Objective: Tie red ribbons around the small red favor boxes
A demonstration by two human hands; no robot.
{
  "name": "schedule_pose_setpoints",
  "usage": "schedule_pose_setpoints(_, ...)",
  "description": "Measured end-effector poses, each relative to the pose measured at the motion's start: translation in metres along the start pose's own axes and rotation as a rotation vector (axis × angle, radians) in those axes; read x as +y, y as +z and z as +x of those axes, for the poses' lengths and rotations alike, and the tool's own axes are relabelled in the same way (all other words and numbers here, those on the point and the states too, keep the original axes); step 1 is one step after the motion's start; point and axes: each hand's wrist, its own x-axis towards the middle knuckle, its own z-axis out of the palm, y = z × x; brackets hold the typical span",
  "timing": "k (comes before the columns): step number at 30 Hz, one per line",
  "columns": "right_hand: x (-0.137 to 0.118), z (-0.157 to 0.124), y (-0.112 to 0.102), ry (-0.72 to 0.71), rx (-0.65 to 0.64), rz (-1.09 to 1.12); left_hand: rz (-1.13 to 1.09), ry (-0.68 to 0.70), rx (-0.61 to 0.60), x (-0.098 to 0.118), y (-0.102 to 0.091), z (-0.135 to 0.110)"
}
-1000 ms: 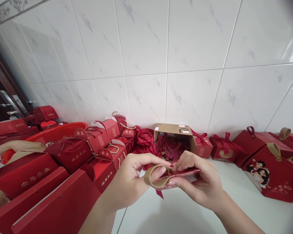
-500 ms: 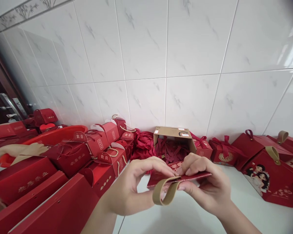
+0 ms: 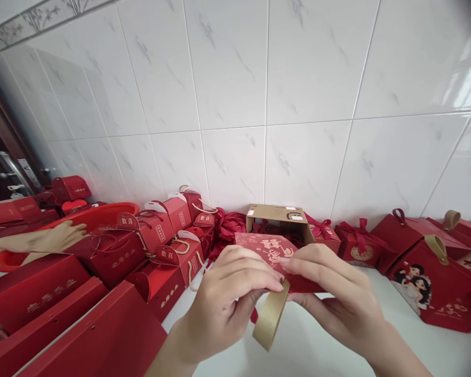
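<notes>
We hold a red printed box (image 3: 261, 245) in front of us, above the desk (image 3: 298, 345), its pale-lettered face tipped upward. Our right hand (image 3: 332, 285) grips its right part, fingers on top and thumb beneath. Our left hand (image 3: 235, 296) is curled in at the near edge, its fingertips pinching where the tan strap (image 3: 271, 320) meets the box; the thumb's tip is partly hidden from us. The strap's loop hangs down toward the desk between our hands. Just beyond the held box, against the tiled wall (image 3: 231, 78), lies a cardboard carton (image 3: 278, 212) with its opening toward us, and beside it a heap of red ribbons (image 3: 231, 226). To our right stands a larger box with a cartoon couple (image 3: 435, 293), carrying a tan loop of its own. To our left, rows of red gift boxes (image 3: 118, 256) crowd the desk, some with rope handles, and past them another person's hand (image 3: 65, 235) is beside a red basin (image 3: 113, 209).
</notes>
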Motion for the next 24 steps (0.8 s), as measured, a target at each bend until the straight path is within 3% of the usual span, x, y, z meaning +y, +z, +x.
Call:
schedule_pose_setpoints(5,-0.003,-0.004,-0.001,-0.006,-0.063,-0.097,0.022,-0.011,-0.013,-0.001,0.000,0.001)
schedule_pose_setpoints(13,-0.006,-0.006,0.009,-0.040,0.094,-0.115,-0.043,-0.052,0.027,0.000,0.003,-0.002)
schedule_pose_setpoints(24,-0.006,-0.010,0.020,-0.027,0.115,-0.058,-0.225,-0.134,0.034,-0.002,0.007,-0.006)
